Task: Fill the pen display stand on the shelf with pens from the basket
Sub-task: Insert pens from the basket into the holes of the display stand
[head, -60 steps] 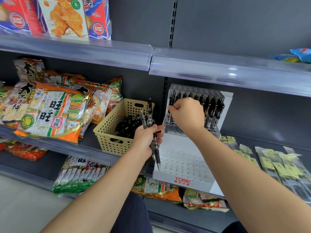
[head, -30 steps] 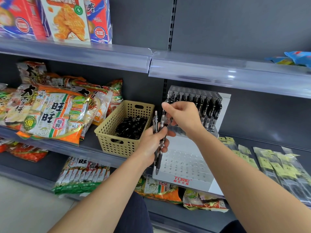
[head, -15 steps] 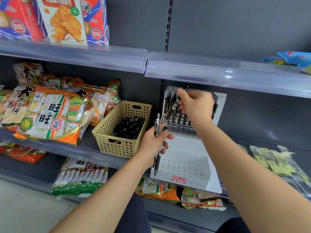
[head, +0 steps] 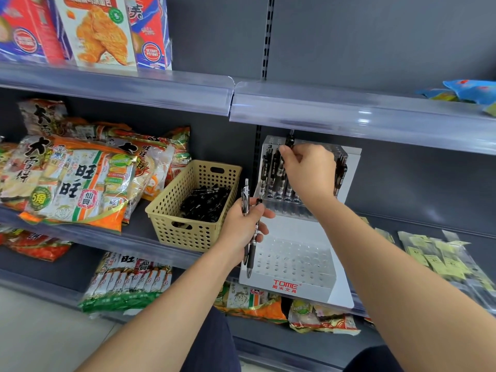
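Note:
A white two-tier pen display stand [head: 295, 287] marked TOME sits on the middle shelf. Its upper tier holds several black pens; the lower tier's holes are bare. My right hand [head: 308, 170] pinches one black pen [head: 289, 140] upright over the upper tier's left side. My left hand [head: 241, 224] grips two pens [head: 251, 253] in front of the stand's left edge, tips pointing down. Left of the stand, a beige perforated basket [head: 188, 232] holds several black pens [head: 204, 202].
Snack bags [head: 77, 181] fill the middle shelf left of the basket. Clear packets [head: 440, 256] lie to the right of the stand. The shelf above [head: 349, 114] hangs close over the stand's top. Boxes [head: 99, 30] stand on the upper shelf. More snack bags lie on the shelf below.
My right hand took a pen from my left hand and raised it to the upper tier, where it now stands upright. My left hand holds fewer pens and stays beside the stand.

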